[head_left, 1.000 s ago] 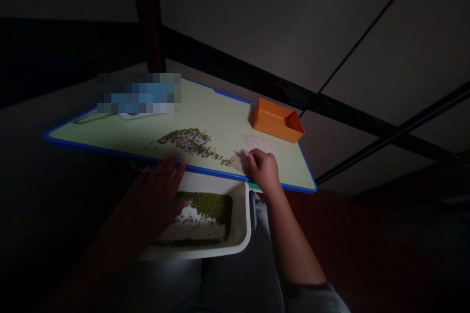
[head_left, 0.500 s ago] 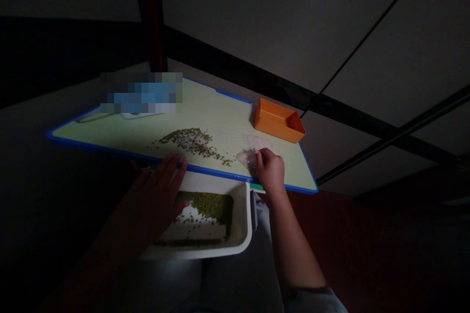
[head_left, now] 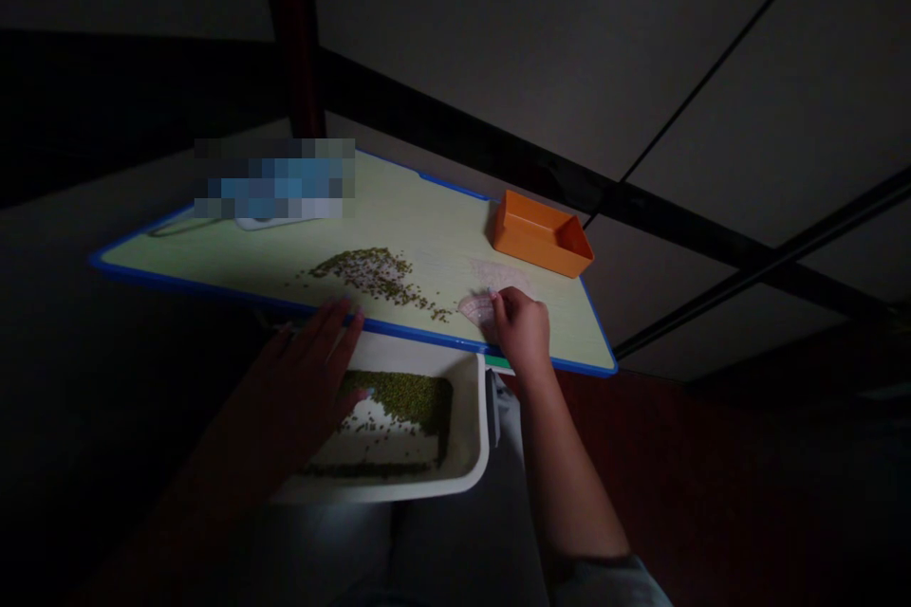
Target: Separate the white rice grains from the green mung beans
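My right hand point(head_left: 523, 327) is closed in a pinch at the right of a clear, fan-shaped plastic piece point(head_left: 475, 309) with fine line markings, low over the board. Just left of that piece, small green beans point(head_left: 377, 271) lie in a loose, scattered heap on the pale yellow board point(head_left: 427, 218) with a blue rim. My left hand point(head_left: 313, 370) has its fingers apart, fingertips at the board's near edge and thumb over the white tray point(head_left: 470, 455). More green beans point(head_left: 413, 398) are banked at the tray's far side, with a few loose on its floor.
An orange open box point(head_left: 541, 242) stands at the board's far right. A pixelated blue and white item point(head_left: 285, 192) sits at the back left. Behind the board is a pale wall point(head_left: 498, 28). The tray is below the board's near edge, above my lap.
My right hand has shifted slightly right with the clear piece, whose left edge now sits apart from the beans. My left hand stays in place.
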`<act>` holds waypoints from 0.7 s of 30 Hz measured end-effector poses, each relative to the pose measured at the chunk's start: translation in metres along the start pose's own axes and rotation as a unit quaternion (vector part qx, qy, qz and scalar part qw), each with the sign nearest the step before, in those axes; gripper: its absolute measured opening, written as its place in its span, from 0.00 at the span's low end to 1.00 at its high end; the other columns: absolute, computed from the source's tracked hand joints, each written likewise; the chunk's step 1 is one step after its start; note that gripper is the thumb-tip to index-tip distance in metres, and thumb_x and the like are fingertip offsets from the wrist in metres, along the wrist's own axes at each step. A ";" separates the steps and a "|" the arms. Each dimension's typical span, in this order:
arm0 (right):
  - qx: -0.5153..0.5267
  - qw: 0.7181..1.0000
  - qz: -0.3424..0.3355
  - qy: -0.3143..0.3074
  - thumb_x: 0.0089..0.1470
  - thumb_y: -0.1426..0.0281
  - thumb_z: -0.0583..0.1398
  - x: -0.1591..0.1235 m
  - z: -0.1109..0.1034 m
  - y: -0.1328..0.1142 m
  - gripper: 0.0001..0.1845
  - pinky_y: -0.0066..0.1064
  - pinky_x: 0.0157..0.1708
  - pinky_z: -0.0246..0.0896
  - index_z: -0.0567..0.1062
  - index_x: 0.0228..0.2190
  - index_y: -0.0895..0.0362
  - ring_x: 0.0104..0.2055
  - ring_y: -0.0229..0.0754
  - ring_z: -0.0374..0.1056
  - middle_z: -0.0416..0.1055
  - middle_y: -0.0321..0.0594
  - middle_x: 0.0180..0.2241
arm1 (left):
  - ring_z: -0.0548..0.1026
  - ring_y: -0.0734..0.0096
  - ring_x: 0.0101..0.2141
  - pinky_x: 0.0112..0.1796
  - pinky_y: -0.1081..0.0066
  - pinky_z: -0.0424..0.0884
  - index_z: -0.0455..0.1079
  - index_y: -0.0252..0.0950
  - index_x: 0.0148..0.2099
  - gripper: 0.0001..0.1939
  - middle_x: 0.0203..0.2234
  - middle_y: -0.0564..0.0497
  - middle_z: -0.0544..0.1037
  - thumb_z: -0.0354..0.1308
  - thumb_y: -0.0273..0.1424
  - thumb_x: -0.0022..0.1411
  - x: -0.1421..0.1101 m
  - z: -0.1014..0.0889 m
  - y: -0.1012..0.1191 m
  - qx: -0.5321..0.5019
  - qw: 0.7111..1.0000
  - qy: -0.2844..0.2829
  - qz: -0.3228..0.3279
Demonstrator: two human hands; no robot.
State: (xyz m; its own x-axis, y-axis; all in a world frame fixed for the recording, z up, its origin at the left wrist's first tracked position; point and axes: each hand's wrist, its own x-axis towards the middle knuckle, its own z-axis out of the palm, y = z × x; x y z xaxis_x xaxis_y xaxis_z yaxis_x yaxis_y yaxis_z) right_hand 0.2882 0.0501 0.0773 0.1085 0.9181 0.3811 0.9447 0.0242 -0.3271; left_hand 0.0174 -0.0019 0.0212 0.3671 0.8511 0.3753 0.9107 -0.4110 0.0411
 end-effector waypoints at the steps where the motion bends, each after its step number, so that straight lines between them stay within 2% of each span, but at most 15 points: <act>1: 0.000 1.000 -0.001 -0.003 0.61 0.64 0.53 0.000 0.000 0.000 0.15 0.29 0.30 0.46 0.76 0.29 0.56 0.26 0.39 0.66 0.76 0.42 0.26 | 0.54 0.48 0.65 0.61 0.47 0.52 0.43 0.32 0.68 0.41 0.67 0.36 0.53 0.47 0.49 0.59 0.000 0.000 0.000 -0.001 1.000 0.001 0.000; 10: 0.070 0.996 -0.052 -0.036 0.61 0.63 0.53 0.000 0.000 0.004 0.15 0.28 0.31 0.50 0.76 0.29 0.55 0.27 0.39 0.68 0.76 0.39 0.26 | 0.51 0.49 0.66 0.61 0.47 0.51 0.38 0.33 0.69 0.42 0.68 0.37 0.49 0.46 0.48 0.60 -0.002 0.005 -0.002 0.006 1.000 0.003 0.005; 16: 0.056 0.996 -0.048 -0.039 0.61 0.64 0.53 0.002 0.001 -0.001 0.15 0.28 0.30 0.51 0.76 0.29 0.56 0.27 0.39 0.68 0.76 0.40 0.26 | 0.54 0.47 0.65 0.61 0.46 0.52 0.42 0.33 0.68 0.44 0.67 0.37 0.52 0.49 0.50 0.57 0.000 0.002 -0.001 -0.011 1.000 -0.008 -0.006; 21: 0.051 0.997 -0.053 -0.039 0.61 0.64 0.53 0.002 0.001 -0.002 0.15 0.28 0.30 0.50 0.76 0.29 0.56 0.27 0.39 0.68 0.76 0.40 0.26 | 0.53 0.47 0.65 0.61 0.47 0.52 0.44 0.32 0.68 0.41 0.67 0.36 0.52 0.47 0.48 0.59 0.001 0.001 0.001 -0.004 1.000 -0.002 -0.007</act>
State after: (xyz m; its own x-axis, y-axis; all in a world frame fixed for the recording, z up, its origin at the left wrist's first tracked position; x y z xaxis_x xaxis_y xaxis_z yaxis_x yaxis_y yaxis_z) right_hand 0.2859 0.0521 0.0782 -0.0181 0.9359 0.3517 0.9125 0.1592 -0.3768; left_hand 0.0184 -0.0012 0.0204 0.3545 0.8585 0.3705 0.9147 -0.4006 0.0531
